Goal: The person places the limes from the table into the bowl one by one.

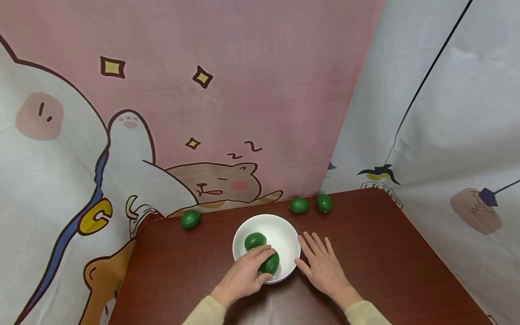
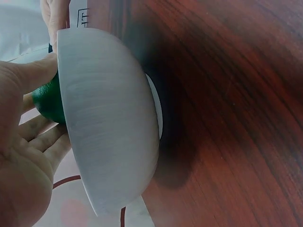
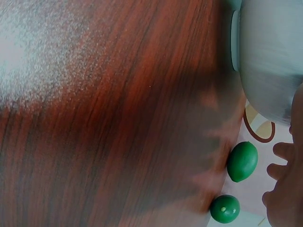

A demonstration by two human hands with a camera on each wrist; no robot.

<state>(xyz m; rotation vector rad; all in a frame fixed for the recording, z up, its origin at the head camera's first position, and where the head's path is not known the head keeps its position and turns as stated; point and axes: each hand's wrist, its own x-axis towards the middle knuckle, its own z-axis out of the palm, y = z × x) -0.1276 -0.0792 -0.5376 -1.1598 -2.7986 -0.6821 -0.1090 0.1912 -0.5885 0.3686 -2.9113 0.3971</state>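
Observation:
A white bowl stands on the table with two green limes in it. My left hand reaches over its near left rim and holds one lime between thumb and fingers. The other lime lies just behind that one, inside the bowl. In the left wrist view the held lime shows above the rim, partly covered by the thumb. My right hand is at the bowl's right side, fingers straight and spread, thumb at the rim; whether it presses the bowl I cannot tell.
On the dark red wooden table, one lime lies at the back left. Two more, a lime and another lime, lie near the back edge, right of the bowl. A printed cloth hangs behind the table.

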